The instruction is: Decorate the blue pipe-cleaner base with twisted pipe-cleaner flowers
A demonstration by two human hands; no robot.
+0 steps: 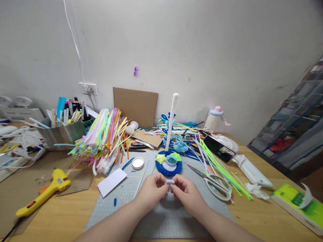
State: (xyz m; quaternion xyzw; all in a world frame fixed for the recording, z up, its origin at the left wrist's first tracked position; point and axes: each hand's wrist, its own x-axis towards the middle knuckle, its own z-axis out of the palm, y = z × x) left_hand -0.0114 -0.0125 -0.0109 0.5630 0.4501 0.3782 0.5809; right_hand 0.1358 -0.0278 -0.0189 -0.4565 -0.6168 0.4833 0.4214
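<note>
Pale fuzzy loop (170, 182) is pinched between both hands, low in the middle, just above the grey mat (161, 218). The left hand (151, 190) is curled in, with its thumb and fingertips closed on the loop's left end. The right hand (188, 192) is curled the same way and grips the right end. The two hands almost touch.

Under the wrists the mat is bare, so there is room there down to the near table edge. Just behind the loop stands a blue ring (168, 164) with a white pole (171, 117) going up from it. The ring is very near the fingers.

Scissors (217, 185) lie at the mat's right edge, near the right hand but apart from it. A white card (112, 182) lies over the mat's left edge, near the left hand. A yellow glue gun (46, 192) lies well apart on the left. A big heap of fuzzy sticks (103, 141) fills the back left, and green sticks (224, 169) fan out past the scissors.
</note>
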